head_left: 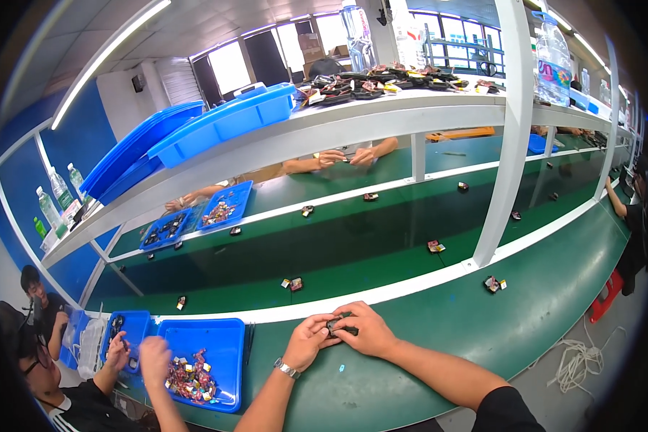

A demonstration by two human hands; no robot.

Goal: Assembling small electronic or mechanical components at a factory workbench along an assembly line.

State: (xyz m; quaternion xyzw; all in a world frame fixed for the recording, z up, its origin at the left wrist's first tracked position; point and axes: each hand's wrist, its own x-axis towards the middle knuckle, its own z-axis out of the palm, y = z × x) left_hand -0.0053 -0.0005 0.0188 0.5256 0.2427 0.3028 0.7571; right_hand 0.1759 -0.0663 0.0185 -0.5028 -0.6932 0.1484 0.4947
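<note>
Over the green bench [410, 331], a small dark, rounded part [332, 328] is held between both my hands; its exact kind is too small to make out. My left hand [309, 340], with a metal watch on the wrist, pinches it from the left. From the other side my right hand [363, 330] closes its fingers and thumb on it. To the left of my forearm stands a blue tray [227, 360] with a pile of small red, yellow and white wired parts [192, 376]. Thin black strips [248, 344] lie along that tray's right side.
A co-worker's hand [155, 360] reaches over the blue tray from the left. Small wired assemblies [293, 284] are spaced along the green conveyor [381, 263] ahead. A white post [507, 144] and shelf with blue bins [223, 126] rise beyond. One assembly [494, 284] lies right of my hands.
</note>
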